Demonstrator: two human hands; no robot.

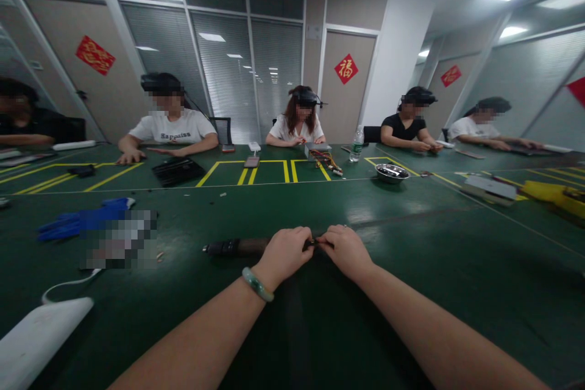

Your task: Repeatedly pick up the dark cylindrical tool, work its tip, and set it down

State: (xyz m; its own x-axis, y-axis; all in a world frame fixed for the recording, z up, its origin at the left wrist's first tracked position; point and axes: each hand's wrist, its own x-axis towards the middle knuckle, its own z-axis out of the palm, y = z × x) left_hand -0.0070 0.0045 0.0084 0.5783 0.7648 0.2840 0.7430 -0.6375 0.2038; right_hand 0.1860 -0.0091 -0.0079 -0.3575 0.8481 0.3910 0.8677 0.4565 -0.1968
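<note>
A long dark cylindrical tool (237, 248) lies across the green table in front of me, its narrow metal tip pointing left. My left hand (287, 253), with a jade-like bangle on the wrist, is closed around the tool's right end. Against it, my right hand (345, 250) pinches with thumb and fingers at the very end of the tool. Whatever small part sits between the fingertips is too small and too covered to make out.
To the left lie blue gloves (86, 219), a blurred-out phone-like item (121, 241) on a white cable, and a white power bank (46, 338). Farther off stand a metal bowl (392, 173), a water bottle (356, 145) and a black case (177, 170). Several people sit across the table.
</note>
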